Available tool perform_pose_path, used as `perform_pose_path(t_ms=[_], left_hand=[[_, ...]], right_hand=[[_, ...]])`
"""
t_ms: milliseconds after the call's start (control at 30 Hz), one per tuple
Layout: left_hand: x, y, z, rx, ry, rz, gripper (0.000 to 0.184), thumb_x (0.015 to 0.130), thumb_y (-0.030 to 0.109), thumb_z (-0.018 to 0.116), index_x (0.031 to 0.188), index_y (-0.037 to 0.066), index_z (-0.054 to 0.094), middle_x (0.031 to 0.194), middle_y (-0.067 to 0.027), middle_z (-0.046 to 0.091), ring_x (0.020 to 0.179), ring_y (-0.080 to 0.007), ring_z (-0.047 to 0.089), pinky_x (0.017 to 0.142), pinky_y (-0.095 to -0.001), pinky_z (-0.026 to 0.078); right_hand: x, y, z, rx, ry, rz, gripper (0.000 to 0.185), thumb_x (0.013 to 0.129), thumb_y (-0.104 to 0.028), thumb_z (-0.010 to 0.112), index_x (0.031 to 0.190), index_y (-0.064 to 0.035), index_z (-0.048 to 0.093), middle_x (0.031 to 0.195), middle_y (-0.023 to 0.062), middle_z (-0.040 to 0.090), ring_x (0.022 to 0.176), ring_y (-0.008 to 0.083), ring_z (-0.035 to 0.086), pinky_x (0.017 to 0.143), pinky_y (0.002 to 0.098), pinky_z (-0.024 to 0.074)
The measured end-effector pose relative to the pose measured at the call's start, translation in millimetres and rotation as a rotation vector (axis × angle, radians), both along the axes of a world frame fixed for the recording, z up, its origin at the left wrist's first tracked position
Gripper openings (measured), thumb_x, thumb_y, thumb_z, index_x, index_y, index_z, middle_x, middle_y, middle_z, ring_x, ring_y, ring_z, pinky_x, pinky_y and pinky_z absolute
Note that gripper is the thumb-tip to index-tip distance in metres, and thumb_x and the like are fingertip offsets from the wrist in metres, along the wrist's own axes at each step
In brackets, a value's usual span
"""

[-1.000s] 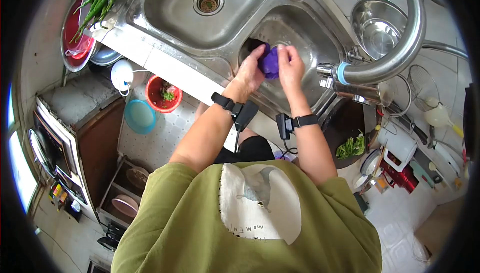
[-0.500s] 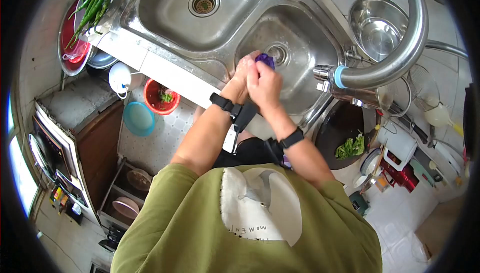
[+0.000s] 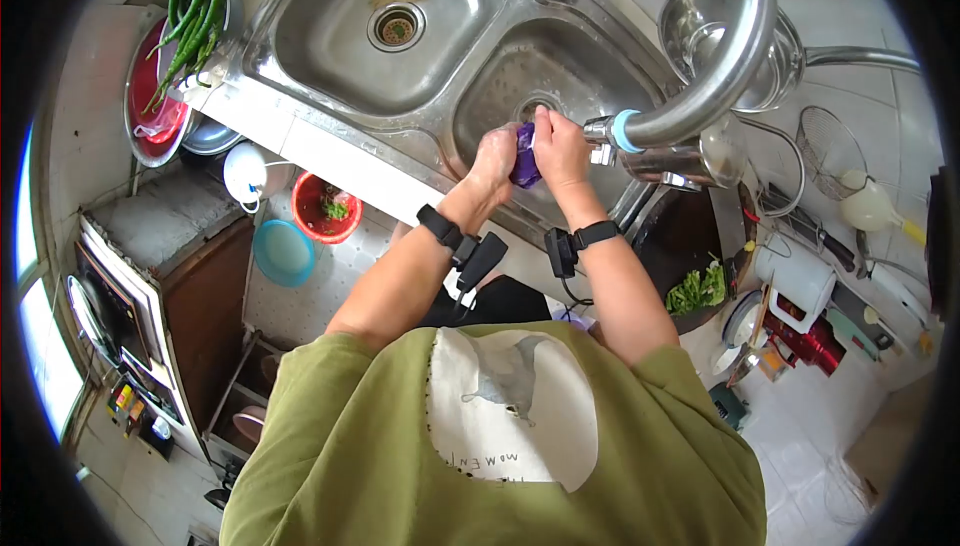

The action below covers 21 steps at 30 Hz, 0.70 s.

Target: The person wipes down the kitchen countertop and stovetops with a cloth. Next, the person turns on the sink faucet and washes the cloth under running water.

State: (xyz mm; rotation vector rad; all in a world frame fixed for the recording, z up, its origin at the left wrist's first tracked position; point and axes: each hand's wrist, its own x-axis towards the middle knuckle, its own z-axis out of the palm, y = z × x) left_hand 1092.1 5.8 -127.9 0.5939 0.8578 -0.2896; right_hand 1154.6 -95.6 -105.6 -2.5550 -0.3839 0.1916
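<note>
Over the right basin (image 3: 582, 66), left hand (image 3: 494, 162) and right hand (image 3: 563, 150) hold a purple cloth (image 3: 526, 164) between them.
Fingers of both close on it, probably there so drips stay inside; tap (image 3: 680, 124) is near at two o'clock, middle ridge (image 3: 478, 66) at eleven, open room at one.

The person's left hand (image 3: 490, 161) and right hand (image 3: 562, 151) partly hide a crumpled purple item (image 3: 525, 158), its material unclear. The thick, curved metal faucet pipe (image 3: 748, 41), cut off by the far edge, covers part of the round, shiny steel bowl (image 3: 686, 38).
</note>
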Motion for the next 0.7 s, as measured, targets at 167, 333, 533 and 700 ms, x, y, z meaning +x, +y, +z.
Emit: perform_pose_path(t_ms=[167, 333, 533, 700], left_hand=[[2, 16, 9, -0.084, -0.196, 0.097, 0.042, 0.112, 0.038, 0.039, 0.134, 0.008, 0.059, 0.124, -0.0076, 0.069, 0.113, -0.0225, 0.066, 0.104, -0.0415, 0.050], [-8, 39, 44, -0.327, -0.269, 0.176, 0.054, 0.111, 0.050, 0.036, 0.150, 0.013, 0.047, 0.143, -0.0107, 0.058, 0.132, -0.0293, 0.056, 0.115, -0.0528, 0.041], [-11, 31, 54, -0.427, -0.393, -0.005, 0.053, 0.108, 0.045, 0.050, 0.149, 0.013, 0.047, 0.138, -0.0083, 0.062, 0.125, -0.0265, 0.061, 0.109, -0.0459, 0.048], [-14, 47, 61, 0.228, -0.326, -0.103, 0.052, 0.094, -0.006, 0.058, 0.143, 0.009, 0.053, 0.117, -0.0055, 0.070, 0.103, -0.0193, 0.070, 0.087, -0.0359, 0.059]], right_hand=[[-18, -10, 57, -0.044, -0.148, -0.003, 0.031, 0.098, -0.031, 0.064, 0.080, -0.0062, 0.069, 0.077, 0.0139, 0.071, 0.070, 0.0408, 0.065, 0.063, 0.0514, 0.0493], [-41, -37, 88, 0.091, -0.251, 0.514, 0.026, 0.099, -0.028, 0.065, 0.087, -0.0076, 0.074, 0.083, 0.0073, 0.070, 0.085, 0.0303, 0.066, 0.074, 0.0406, 0.0518], [-30, -39, 55, 0.716, 0.529, -0.156, 0.038, 0.103, -0.035, 0.065, 0.117, 0.0000, 0.070, 0.099, 0.0049, 0.074, 0.088, 0.0114, 0.064, 0.084, 0.0285, 0.0503], [-3, -64, 1, 0.356, 0.338, -0.082, 0.040, 0.091, -0.038, 0.071, 0.104, -0.0005, 0.076, 0.082, 0.0140, 0.075, 0.074, 0.0257, 0.072, 0.070, 0.0375, 0.0522]])
